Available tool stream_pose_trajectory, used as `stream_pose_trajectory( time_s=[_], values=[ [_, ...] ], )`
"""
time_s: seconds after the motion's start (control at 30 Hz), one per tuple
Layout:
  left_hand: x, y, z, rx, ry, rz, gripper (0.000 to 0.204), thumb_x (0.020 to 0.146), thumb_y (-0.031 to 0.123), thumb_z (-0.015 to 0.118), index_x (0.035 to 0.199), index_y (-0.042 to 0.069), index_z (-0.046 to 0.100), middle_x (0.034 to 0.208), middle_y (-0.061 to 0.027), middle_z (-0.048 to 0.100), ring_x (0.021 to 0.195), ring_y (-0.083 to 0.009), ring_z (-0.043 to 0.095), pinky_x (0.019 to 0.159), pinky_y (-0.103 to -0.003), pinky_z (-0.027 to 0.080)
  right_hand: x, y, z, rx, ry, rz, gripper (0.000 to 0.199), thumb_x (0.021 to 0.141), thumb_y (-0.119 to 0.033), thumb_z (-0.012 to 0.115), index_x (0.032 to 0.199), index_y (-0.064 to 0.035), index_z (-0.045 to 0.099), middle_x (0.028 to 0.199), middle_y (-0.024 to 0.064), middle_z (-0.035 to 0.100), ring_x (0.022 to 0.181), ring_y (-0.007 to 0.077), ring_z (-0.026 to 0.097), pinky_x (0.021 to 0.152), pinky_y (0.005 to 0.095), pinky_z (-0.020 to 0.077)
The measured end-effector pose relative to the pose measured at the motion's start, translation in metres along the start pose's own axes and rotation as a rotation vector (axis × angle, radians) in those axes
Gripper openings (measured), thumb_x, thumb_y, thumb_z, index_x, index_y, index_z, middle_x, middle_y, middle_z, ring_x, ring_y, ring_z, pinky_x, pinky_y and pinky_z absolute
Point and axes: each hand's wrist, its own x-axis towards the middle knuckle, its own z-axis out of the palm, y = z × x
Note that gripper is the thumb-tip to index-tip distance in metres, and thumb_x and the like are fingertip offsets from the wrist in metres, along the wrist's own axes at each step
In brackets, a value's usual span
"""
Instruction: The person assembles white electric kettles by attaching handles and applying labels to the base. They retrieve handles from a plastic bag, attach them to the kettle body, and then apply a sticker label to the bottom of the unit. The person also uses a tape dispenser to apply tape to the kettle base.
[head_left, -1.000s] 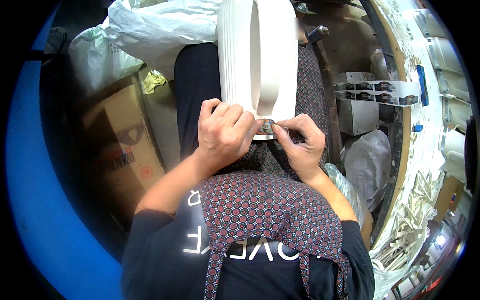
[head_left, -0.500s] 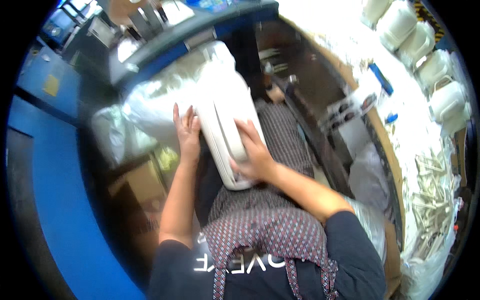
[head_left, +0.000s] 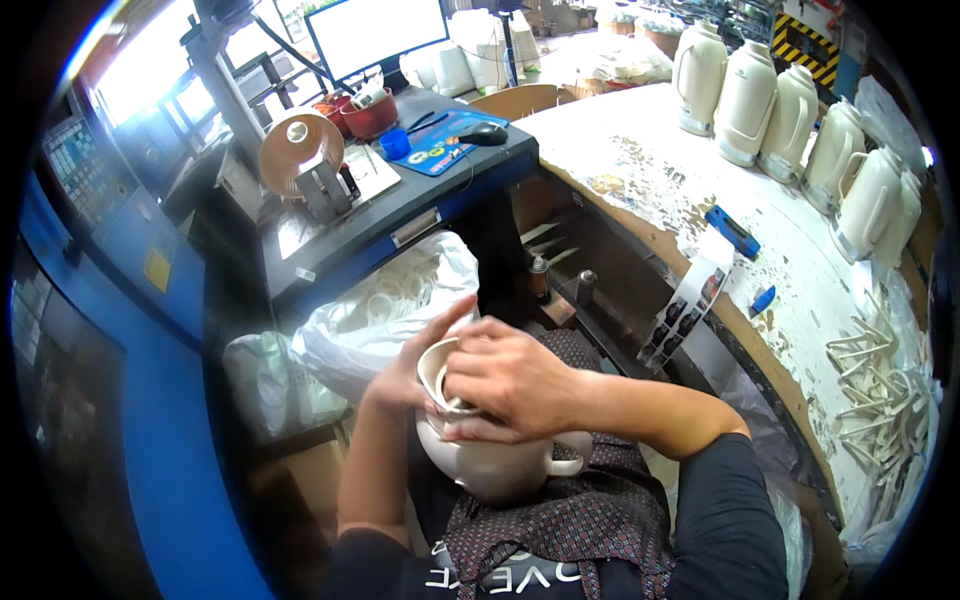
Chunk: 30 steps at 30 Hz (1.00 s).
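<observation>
A cream thermos jug [head_left: 490, 465] stands on my lap against the patterned apron, its mouth turned up toward me and its handle on the right. A spouted collar [head_left: 432, 372] of the same colour sits at the jug's mouth; whether it is fully seated I cannot tell. My left hand [head_left: 402, 375] is wrapped round the collar's left side. The fingers of my right hand [head_left: 515, 380] are curled over the collar's rim and into its opening, hiding much of it.
Ahead stands a white bag [head_left: 385, 300] of pale rings, below a dark desk [head_left: 400, 215] with a mouse and monitor. On the right, a worn white table [head_left: 640, 150] carries several thermos jugs [head_left: 745, 105], a blue tool [head_left: 733, 232] and a heap of cream handles [head_left: 870, 400].
The jug has gone from lying lengthwise in front of me to standing mouth-up nearer my body. Both hands have moved from its sides to the collar. The view has tilted up.
</observation>
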Motion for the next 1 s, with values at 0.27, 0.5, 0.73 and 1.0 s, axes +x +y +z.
stream_pose_trajectory(
  time_s=[0.27, 0.5, 0.73, 1.0],
  values=[
    [0.010, -0.001, 0.005, 0.184, -0.140, -0.018, 0.130, 0.054, 0.030, 0.096, 0.150, -0.008, 0.015, 0.137, -0.0175, 0.049, 0.126, -0.0237, 0.048, 0.107, -0.035, 0.035, -0.019, -0.011, -0.007, 0.053, 0.022, 0.034, 0.021, 0.078, -0.023, 0.069, 0.071, -0.0072, 0.057, 0.073, 0.0078, 0.054, 0.066, 0.0271, 0.057, 0.071, 0.0350, 0.0492],
    [0.013, 0.048, 0.024, 0.434, -0.120, 0.273, 0.130, 0.058, 0.017, 0.094, 0.152, 0.002, 0.007, 0.132, -0.0203, 0.051, 0.124, -0.0269, 0.051, 0.105, -0.040, 0.040, 0.024, -0.017, -0.044, -0.149, 0.075, -0.102, 0.018, 0.077, -0.023, 0.067, 0.088, -0.0094, 0.064, 0.092, 0.0042, 0.058, 0.087, 0.0230, 0.060, 0.092, 0.0442, 0.0409],
    [-0.004, -0.006, 0.048, 0.503, 0.444, 0.384, 0.130, 0.060, 0.010, 0.092, 0.154, 0.010, 0.003, 0.122, -0.0162, 0.056, 0.112, -0.0235, 0.058, 0.097, -0.038, 0.046, 0.046, 0.042, -0.038, 0.229, 0.085, -0.040, 0.009, 0.085, -0.015, 0.064, 0.082, -0.0081, 0.060, 0.073, 0.0063, 0.062, 0.064, 0.0235, 0.063, 0.056, 0.0348, 0.0461],
    [-0.018, -0.001, 0.010, 0.484, 0.699, 0.290, 0.126, 0.058, 0.020, 0.093, 0.153, 0.008, 0.011, 0.117, -0.0130, 0.061, 0.111, -0.0240, 0.060, 0.100, -0.038, 0.045, 0.151, 0.216, -0.121, -0.034, 0.760, 0.189, 0.032, 0.102, -0.026, 0.051, 0.081, -0.0040, 0.061, 0.057, -0.0034, 0.042, 0.050, 0.0060, 0.035, 0.048, 0.0232, 0.0290]
  ],
)
